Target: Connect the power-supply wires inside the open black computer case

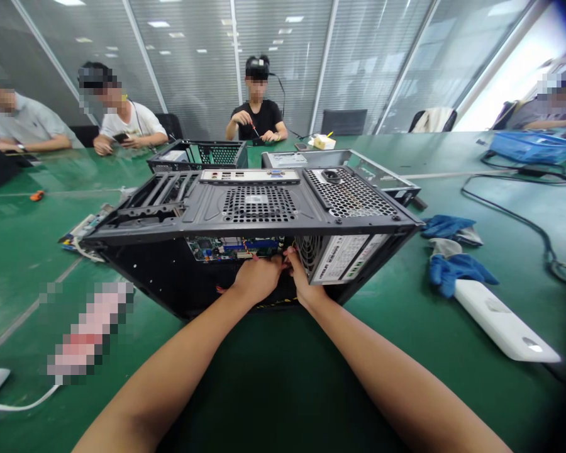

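A black computer case (193, 217) stands in front of me on the green table, its rear panel facing up and its open side toward me. Inside it show part of a motherboard (210, 249) and a power supply (346, 259) with a white label. My left hand (259, 277) reaches into the opening below the motherboard, fingers curled closed. Beside the power supply's fan, my right hand (302, 280) meets it with fingers pinched together. Whatever lies between the fingertips is too small and shaded to make out. Thin coloured wires (248, 246) run close to the left hand.
More case frames (387, 173) stand behind this one. Blue gloves (462, 270) and a white power bank-like block (504, 321) lie at right, below a black cable (514, 211) and blue basket (532, 148). A circuit board (82, 229) lies left. Several people sit around the table.
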